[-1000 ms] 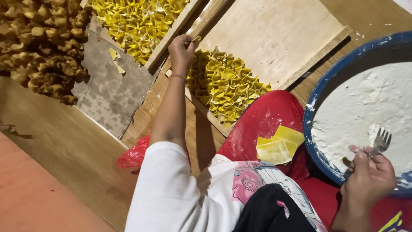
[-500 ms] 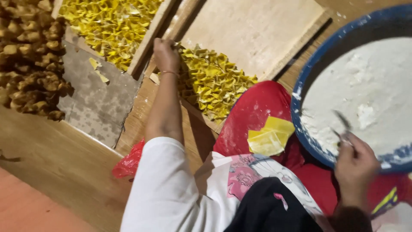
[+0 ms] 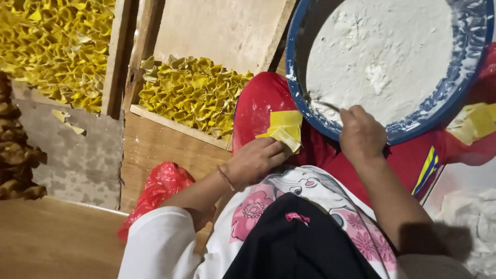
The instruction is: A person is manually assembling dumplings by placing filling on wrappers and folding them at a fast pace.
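My left hand (image 3: 256, 161) rests on a red cloth over my lap, its fingertips pinching the edge of a small stack of square yellow wrappers (image 3: 285, 127). My right hand (image 3: 360, 135) is closed around a fork (image 3: 324, 106). Only a thin metal part of the fork shows, dipping into white paste at the near rim of a big blue basin (image 3: 299, 88). The basin sits just beyond both hands and is filled with the white paste (image 3: 385, 57).
A wooden board (image 3: 170, 123) holds several folded yellow dumplings (image 3: 191, 92); its far half is bare. A second tray of dumplings (image 3: 54, 49) lies at upper left. Brown fried pieces (image 3: 15, 155) pile at left. A red plastic bag (image 3: 160, 187) lies by my elbow.
My left hand has drawn back from the dumpling board to the yellow wrappers on my lap. My right hand has carried the fork to the basin's near rim.
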